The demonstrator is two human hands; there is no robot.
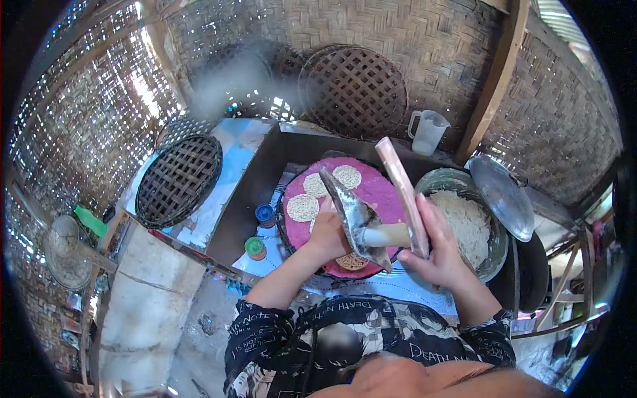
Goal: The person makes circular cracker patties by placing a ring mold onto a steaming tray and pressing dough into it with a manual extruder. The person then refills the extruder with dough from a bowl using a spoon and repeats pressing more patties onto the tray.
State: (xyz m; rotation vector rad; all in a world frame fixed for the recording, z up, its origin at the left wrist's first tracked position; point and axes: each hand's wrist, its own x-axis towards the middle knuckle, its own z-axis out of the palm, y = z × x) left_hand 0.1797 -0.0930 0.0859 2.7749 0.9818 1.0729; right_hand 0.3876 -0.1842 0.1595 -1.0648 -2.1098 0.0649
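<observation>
My left hand [328,233] is closed round the far side of a hand-held dough press [361,222], whose body is worn, with grey metal and pale smears. Its fingers are partly hidden behind that body. My right hand [439,247] grips the press's long wooden handle [401,186], fingers wrapped round its lower half. A pale round plunger [386,235] joins handle and body. Below the press lies a round tray covered with pink-purple cloth [378,180]. Several white, lacy dough discs [302,207] rest on the cloth; a browner one [352,261] shows under the press.
Right of the tray stands a metal pot [499,255] of pale dough [464,225], its lid [504,198] leaning beside it. A blue cup [265,213] and a green-topped container [254,247] sit left. Woven trays [355,89] lean behind, near a plastic measuring jug [430,132]. Another woven tray [179,179] lies left.
</observation>
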